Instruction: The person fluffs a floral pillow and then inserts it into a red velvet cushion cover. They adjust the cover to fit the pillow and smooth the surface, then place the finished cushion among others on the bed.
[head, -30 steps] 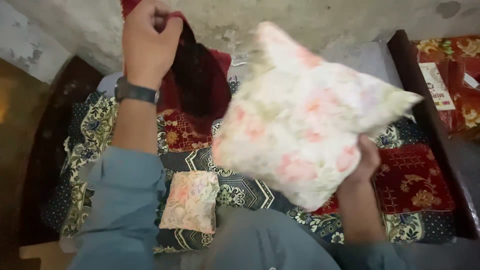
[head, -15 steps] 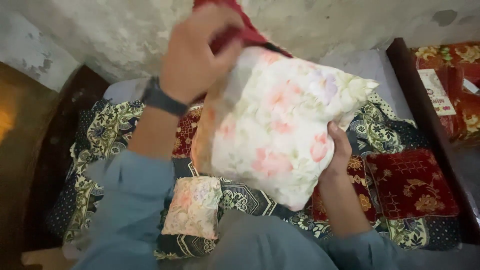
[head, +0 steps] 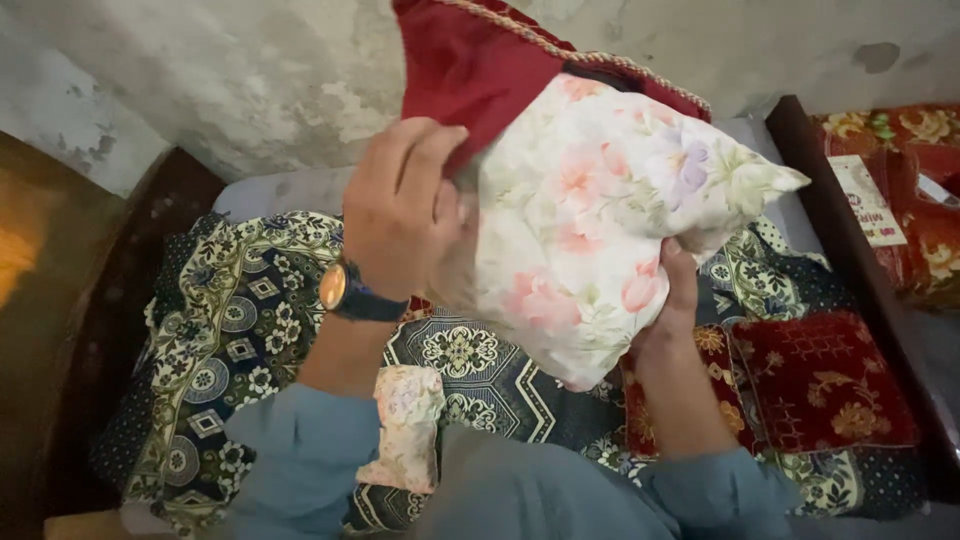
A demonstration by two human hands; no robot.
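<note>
Head view, looking down over a bed. Floral pillow (head: 600, 230) held up at chest height between both hands, white with pink and lilac flowers, its top end partly inside a red cover (head: 480, 70) trimmed with pale cord. Left hand (head: 400, 205) closed on the red cover's edge where it meets the pillow's upper left side, fingers curled over the cloth, a watch (head: 345, 290) with a dark strap on the wrist. Right hand (head: 675, 305) gripping the pillow from below at its lower right, fingers pressed into the stuffing, mostly hidden behind it. Hands apart, one on each side of the pillow, with blue sleeves (head: 300, 450) at the bottom of the frame.

Below, a patterned bedspread (head: 230, 330) in dark blue, cream and green. A small floral pillow (head: 405, 425) resting near the left forearm, just over the lap. A red embroidered cushion (head: 820, 385) lying flat on the right side of the bed, well under the raised pillow's corner. Dark wooden bed frame (head: 830, 215) running along the right edge, with a wrapped red and gold bundle (head: 905, 190) beyond it. Rough plaster wall (head: 220, 80) close behind the raised cover. Bare stretch of bedspread open to the left of the left arm; dark wood edge bounding that side too.
</note>
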